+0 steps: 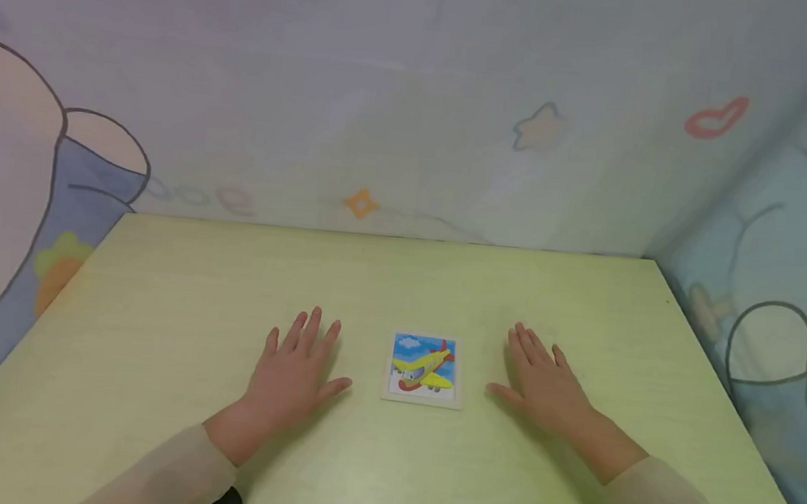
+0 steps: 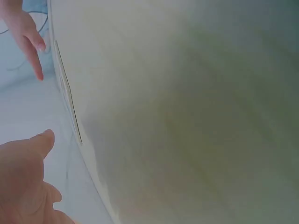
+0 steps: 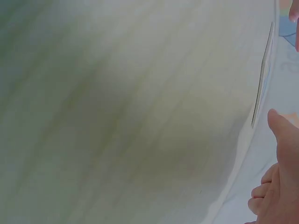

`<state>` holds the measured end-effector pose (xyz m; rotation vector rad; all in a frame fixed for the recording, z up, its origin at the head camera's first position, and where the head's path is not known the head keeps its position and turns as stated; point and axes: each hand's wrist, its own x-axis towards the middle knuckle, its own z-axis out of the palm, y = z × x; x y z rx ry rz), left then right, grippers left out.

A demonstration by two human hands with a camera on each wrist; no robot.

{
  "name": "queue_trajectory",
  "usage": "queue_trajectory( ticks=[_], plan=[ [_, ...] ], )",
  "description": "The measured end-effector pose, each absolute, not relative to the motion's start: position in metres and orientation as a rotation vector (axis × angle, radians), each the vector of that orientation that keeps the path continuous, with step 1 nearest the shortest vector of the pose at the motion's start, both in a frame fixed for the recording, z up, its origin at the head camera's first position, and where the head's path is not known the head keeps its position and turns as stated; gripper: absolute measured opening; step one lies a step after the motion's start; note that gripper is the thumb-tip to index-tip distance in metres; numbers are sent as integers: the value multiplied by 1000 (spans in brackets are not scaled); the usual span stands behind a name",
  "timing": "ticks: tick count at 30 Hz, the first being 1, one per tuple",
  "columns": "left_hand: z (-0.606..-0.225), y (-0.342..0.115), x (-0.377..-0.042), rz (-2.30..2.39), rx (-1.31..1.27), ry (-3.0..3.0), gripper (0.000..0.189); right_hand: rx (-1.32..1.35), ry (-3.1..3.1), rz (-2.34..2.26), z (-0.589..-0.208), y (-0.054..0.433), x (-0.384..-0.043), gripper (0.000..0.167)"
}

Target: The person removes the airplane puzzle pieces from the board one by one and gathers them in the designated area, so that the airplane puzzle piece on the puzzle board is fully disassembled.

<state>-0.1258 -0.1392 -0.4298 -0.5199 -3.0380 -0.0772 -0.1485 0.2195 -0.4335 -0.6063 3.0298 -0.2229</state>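
A small square picture puzzle (image 1: pixel 424 369) lies flat on the table, showing a yellow and red airplane on blue sky inside a pale frame. My left hand (image 1: pixel 293 378) is to its left, palm down, fingers spread and straight, with nothing held. To the right of the puzzle is my right hand (image 1: pixel 545 386), also palm down with straight fingers and holding nothing. Both hands are apart from the puzzle. In the left wrist view the puzzle appears edge-on as a thin strip (image 2: pixel 68 91); the right wrist view shows its thin edge (image 3: pixel 263 74) too.
The pale yellow-green table (image 1: pixel 229 269) reaches back to a wall (image 1: pixel 414 125) covered with cartoon drawings. A second patterned wall (image 1: pixel 794 238) runs along the right side. Each sleeve carries a black strap piece near the wrist.
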Motion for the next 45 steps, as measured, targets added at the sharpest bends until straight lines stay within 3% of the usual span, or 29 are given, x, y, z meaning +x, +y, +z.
queue_trajectory(
  ticks=[21, 45],
  plan=[
    [-426, -83, -137, 17, -832, -3101, 73, -818, 2855, -485, -432, 186, -164, 77],
    [-425, -45, -149, 187, -1051, -3205, 66, -890, 2750, -425, -430, 161, -174, 73]
  ],
)
